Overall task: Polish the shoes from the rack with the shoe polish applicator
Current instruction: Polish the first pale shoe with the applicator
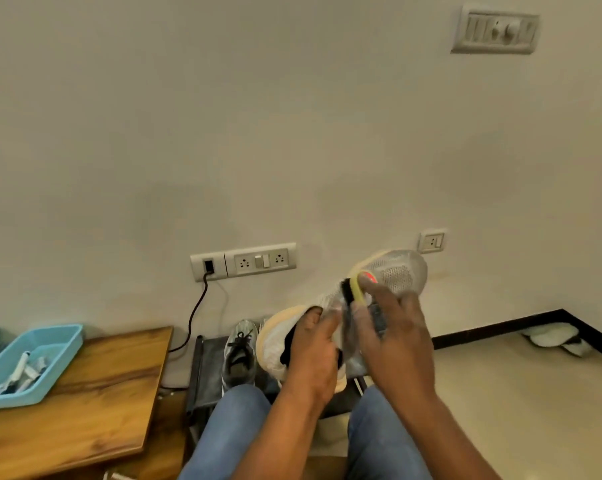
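Head view shows the left hand (315, 355) gripping the heel end of a white mesh shoe (393, 271) held up above the knees. The right hand (393, 327) holds the yellow-backed applicator (353, 289) against the shoe's side. Lower, farther left, a grey sneaker (238, 351) sits on the rack (206, 372).

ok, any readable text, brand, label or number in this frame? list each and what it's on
None can be read.
Shoe in the hands: no logo or print legible.
Applicator in the right hand: blurred, no label visible.
Grey shoe on the rack: no brand legible.
Switch panel and wall sockets: no markings readable.
Packets in the blue tray: too small and blurred.
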